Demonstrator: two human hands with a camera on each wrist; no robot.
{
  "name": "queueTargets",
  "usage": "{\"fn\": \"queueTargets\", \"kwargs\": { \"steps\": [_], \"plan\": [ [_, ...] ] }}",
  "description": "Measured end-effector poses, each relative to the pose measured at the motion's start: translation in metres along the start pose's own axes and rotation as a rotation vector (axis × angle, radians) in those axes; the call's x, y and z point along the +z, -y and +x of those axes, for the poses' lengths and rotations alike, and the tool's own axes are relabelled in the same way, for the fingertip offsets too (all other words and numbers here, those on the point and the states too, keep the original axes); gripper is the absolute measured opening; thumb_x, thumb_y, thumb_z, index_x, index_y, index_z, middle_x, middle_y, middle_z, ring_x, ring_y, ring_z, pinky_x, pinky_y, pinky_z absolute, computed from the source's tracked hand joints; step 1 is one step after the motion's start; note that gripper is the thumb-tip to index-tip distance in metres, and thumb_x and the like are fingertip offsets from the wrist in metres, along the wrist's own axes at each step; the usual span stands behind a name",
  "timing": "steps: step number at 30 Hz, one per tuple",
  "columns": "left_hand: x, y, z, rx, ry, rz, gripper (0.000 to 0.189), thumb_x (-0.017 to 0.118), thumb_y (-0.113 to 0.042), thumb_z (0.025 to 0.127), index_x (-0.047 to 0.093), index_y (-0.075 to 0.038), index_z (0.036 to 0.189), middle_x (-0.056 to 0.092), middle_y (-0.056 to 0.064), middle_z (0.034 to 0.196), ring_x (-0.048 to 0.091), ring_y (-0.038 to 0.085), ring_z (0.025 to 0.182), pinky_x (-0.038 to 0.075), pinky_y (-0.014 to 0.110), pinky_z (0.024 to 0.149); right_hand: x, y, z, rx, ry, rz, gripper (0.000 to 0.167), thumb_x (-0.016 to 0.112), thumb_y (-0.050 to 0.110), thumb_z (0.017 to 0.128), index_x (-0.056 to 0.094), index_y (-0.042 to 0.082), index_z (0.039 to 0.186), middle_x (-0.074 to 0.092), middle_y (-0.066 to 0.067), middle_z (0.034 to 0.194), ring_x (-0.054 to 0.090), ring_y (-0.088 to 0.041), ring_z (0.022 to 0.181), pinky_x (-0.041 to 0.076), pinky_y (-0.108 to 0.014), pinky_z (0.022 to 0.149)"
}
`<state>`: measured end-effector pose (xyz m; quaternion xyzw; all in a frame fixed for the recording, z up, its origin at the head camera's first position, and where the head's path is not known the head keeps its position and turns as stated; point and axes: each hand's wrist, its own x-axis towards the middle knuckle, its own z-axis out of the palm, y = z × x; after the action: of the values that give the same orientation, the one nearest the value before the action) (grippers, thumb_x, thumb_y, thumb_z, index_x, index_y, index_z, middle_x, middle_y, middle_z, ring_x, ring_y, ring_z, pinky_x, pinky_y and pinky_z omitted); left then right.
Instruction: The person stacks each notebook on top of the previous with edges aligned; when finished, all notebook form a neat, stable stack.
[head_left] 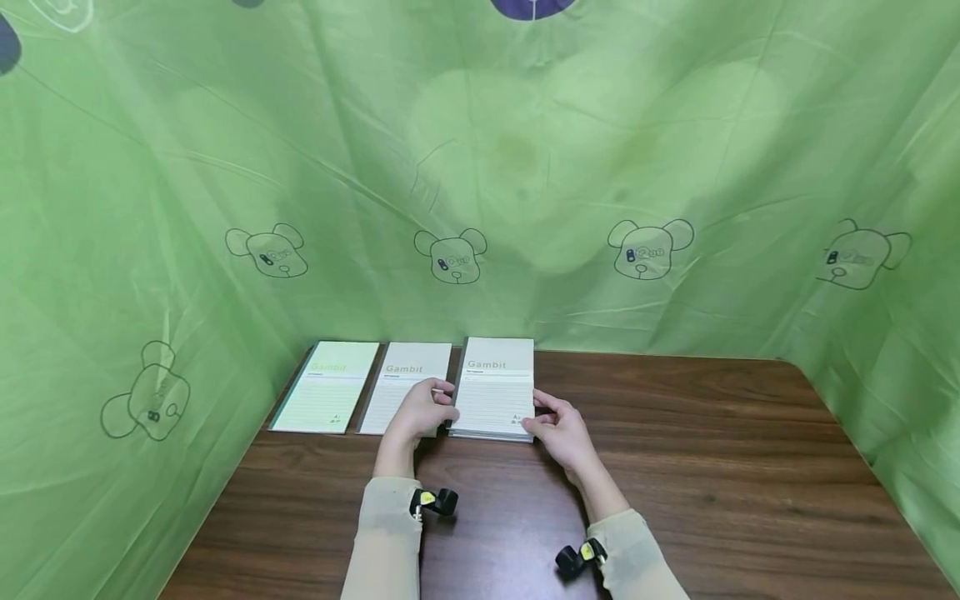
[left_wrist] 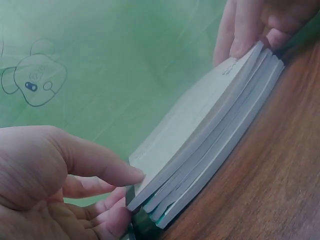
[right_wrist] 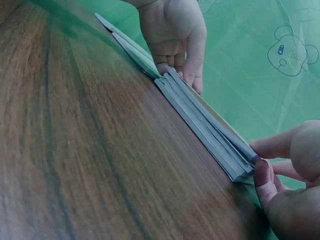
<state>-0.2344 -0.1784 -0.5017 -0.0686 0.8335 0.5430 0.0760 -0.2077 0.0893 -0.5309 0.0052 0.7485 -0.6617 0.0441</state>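
Observation:
A stack of several "Gambit" notebooks (head_left: 491, 390) lies near the back edge of the wooden table. My left hand (head_left: 422, 410) pinches the top notebook (left_wrist: 185, 117) at its near left corner, thumb on the pale cover and fingers at the dark spine side. At the near right corner, my right hand (head_left: 562, 432) also pinches the top notebook, with thumb and fingers around its edge. The page edges below (right_wrist: 205, 135) fan slightly apart. Left of the stack lie a grey-covered notebook (head_left: 411, 375), partly behind my left hand, and a green-tinted notebook (head_left: 326, 387).
The dark wood-grain table (head_left: 690, 467) extends to the right and in front of the notebooks. A green curtain (head_left: 525, 167) with bear-head outlines hangs behind and on both sides. Small black cameras (head_left: 445, 502) are strapped at both wrists.

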Motion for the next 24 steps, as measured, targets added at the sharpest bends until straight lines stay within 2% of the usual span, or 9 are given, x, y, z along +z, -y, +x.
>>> {"fn": "queueTargets", "kwargs": {
  "steps": [3, 7, 13, 18, 24],
  "plan": [
    [0.0016, 0.0011, 0.0011, 0.0, 0.005, 0.008, 0.054, 0.079, 0.008, 0.078, 0.067, 0.004, 0.131, 0.068, 0.015, 0.104, 0.064, 0.026, 0.089, 0.055, 0.032, 0.074, -0.0006, -0.0001, -0.0009, -0.008, -0.014, -0.025, 0.061, 0.081, -0.001, 0.092, 0.061, -0.006, 0.15, 0.063, -0.023, 0.142, 0.064, -0.026, 0.104, 0.05, -0.019, 0.074],
    [0.0029, 0.0019, 0.0012, 0.001, 0.012, 0.014, 0.052, 0.08, 0.009, 0.079, 0.068, 0.004, 0.13, 0.068, 0.015, 0.103, 0.066, 0.026, 0.085, 0.057, 0.033, 0.072, 0.0, -0.0034, -0.0005, -0.05, -0.016, -0.065, 0.059, 0.078, -0.002, 0.094, 0.06, -0.008, 0.15, 0.059, -0.025, 0.142, 0.063, -0.034, 0.115, 0.051, -0.02, 0.084],
    [0.0032, 0.0012, 0.0008, 0.001, 0.015, 0.018, 0.051, 0.078, 0.011, 0.081, 0.066, 0.005, 0.13, 0.066, 0.015, 0.103, 0.065, 0.025, 0.08, 0.059, 0.038, 0.072, 0.0006, -0.0059, -0.0007, -0.098, -0.005, -0.042, 0.059, 0.076, -0.006, 0.095, 0.056, -0.014, 0.15, 0.055, -0.03, 0.142, 0.062, -0.042, 0.121, 0.052, -0.019, 0.089],
    [0.0038, 0.0002, 0.0004, 0.009, 0.023, 0.005, 0.052, 0.076, 0.013, 0.081, 0.065, 0.007, 0.131, 0.064, 0.016, 0.104, 0.062, 0.024, 0.08, 0.059, 0.038, 0.073, 0.0008, -0.0061, -0.0016, -0.107, -0.002, -0.027, 0.06, 0.076, -0.007, 0.095, 0.054, -0.015, 0.15, 0.054, -0.032, 0.142, 0.061, -0.044, 0.121, 0.051, -0.018, 0.088],
    [0.0065, -0.0007, -0.001, 0.008, 0.022, -0.005, 0.051, 0.075, 0.016, 0.081, 0.063, 0.009, 0.13, 0.063, 0.016, 0.102, 0.062, 0.024, 0.075, 0.06, 0.038, 0.069, 0.0018, -0.0092, 0.0002, -0.092, -0.002, -0.053, 0.059, 0.075, -0.005, 0.096, 0.055, -0.012, 0.152, 0.056, -0.028, 0.142, 0.063, -0.04, 0.12, 0.052, -0.019, 0.089]
  ]
}}
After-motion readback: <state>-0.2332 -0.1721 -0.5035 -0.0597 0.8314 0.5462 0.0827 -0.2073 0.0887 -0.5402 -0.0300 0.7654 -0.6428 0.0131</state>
